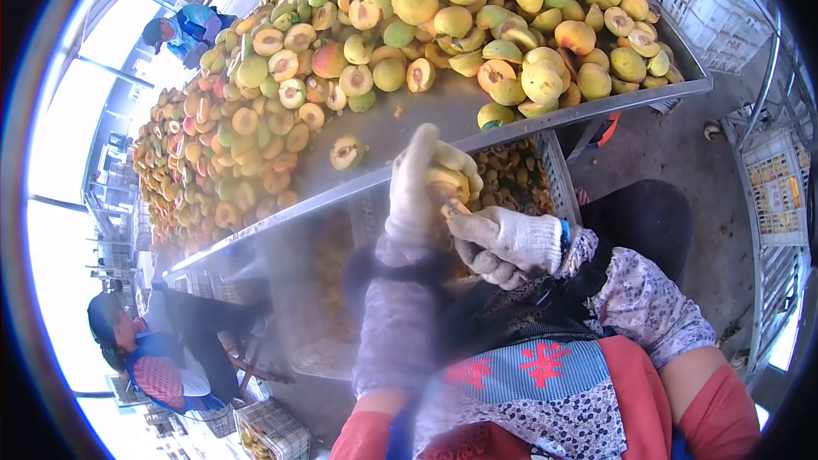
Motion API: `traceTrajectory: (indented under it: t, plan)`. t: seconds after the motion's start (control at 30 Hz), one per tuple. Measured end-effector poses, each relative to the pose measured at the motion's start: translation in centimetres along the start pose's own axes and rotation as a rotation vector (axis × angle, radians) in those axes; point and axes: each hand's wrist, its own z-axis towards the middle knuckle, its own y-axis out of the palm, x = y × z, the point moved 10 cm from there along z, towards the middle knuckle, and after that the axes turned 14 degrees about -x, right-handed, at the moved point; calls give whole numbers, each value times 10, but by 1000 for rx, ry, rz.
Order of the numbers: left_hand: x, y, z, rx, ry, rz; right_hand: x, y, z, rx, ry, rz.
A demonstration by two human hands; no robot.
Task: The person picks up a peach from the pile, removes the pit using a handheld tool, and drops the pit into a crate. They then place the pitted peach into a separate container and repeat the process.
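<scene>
- The left hand [417, 183], in a white glove, is wrapped around a yellow peach [452, 175] and holds it up just in front of the near edge of the metal table [426, 115].
- The right hand [503, 243], gloved too, is clenched around something small pressed against the underside of the peach (what it grips is hidden by the fingers).
- Behind the hands, under the table edge, a plastic crate [520, 175] holds brownish pits.
- The table carries a heap of peaches [477, 25], whole and halved, running from the far right to the far left.
- One peach half [345, 152] lies alone near the table edge, left of the hands.
- A seated person [149, 349] is at the near left; another person [183, 27] stands at the far left.
</scene>
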Motion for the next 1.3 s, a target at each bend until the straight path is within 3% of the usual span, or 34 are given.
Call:
traceTrajectory:
  t: [0.03,0.1,0.17,0.2,0.23,0.27,0.3,0.37,0.4,0.43,0.5,0.57,0.63,0.67,0.73,0.8,0.87,0.9,0.97,1.03,1.1,1.23,1.27,1.3]
  plan:
    - [-4,-2,3,-4,1,4,-3,14,3,-113,-72,179]
    - [-1,7,9,-42,178,-517,-12,13,7,14,-211,77]
    - [-2,-1,5,29,165,-446,-19,-9,11,208,-287,-361]
    - [0,-7,6,29,202,-598,-15,-16,16,206,-288,-361]
    - [2,-12,4,30,241,-748,-34,-17,7,330,-425,-749]
    - [7,-26,-6,170,279,-706,-49,-5,-4,450,-560,-1141]
    - [15,-30,-16,267,272,-615,-50,-8,-4,447,-567,-1147]
    - [34,-53,-33,343,353,-457,-50,-23,-10,690,-414,-1334]
    - [49,-49,-44,275,374,-451,-57,-23,-15,718,-379,-1353]
    - [56,-73,-70,504,370,-401,-51,-42,-13,737,-68,-1278]
    - [98,-105,-122,629,366,152,-34,-56,-10,572,128,-1440]
    - [138,-127,-153,642,153,1024,-47,-50,-15,630,31,-1374]
    - [149,-164,-175,909,-123,1174,-52,-44,-16,669,-49,-1309]
    - [153,-162,-167,914,-120,1177,-57,-41,-15,684,-87,-1292]
    - [154,-146,-126,792,15,1129,-62,-36,-10,691,-180,-1258]
    - [127,-164,-76,717,25,1025,-62,-38,-3,689,-251,-1239]
    - [91,-179,-33,638,-431,1297,-69,-34,-3,709,-312,-1226]
    - [95,-160,-25,633,-427,1298,-70,-36,-2,716,-313,-1226]
    - [91,-122,-2,390,-451,1291,-73,-38,-2,752,-389,-1249]
    - [72,-152,11,345,-340,1242,-79,-37,-4,777,-481,-1243]
    - [72,-101,4,318,-295,729,-95,-32,-16,771,-643,-1101]
    - [86,-26,-2,137,-194,664,-111,-28,-26,747,-683,-913]
    - [81,-22,2,12,91,627,-108,-29,-21,710,-639,-861]
    - [70,-20,4,9,90,627,-103,-32,-16,673,-594,-809]
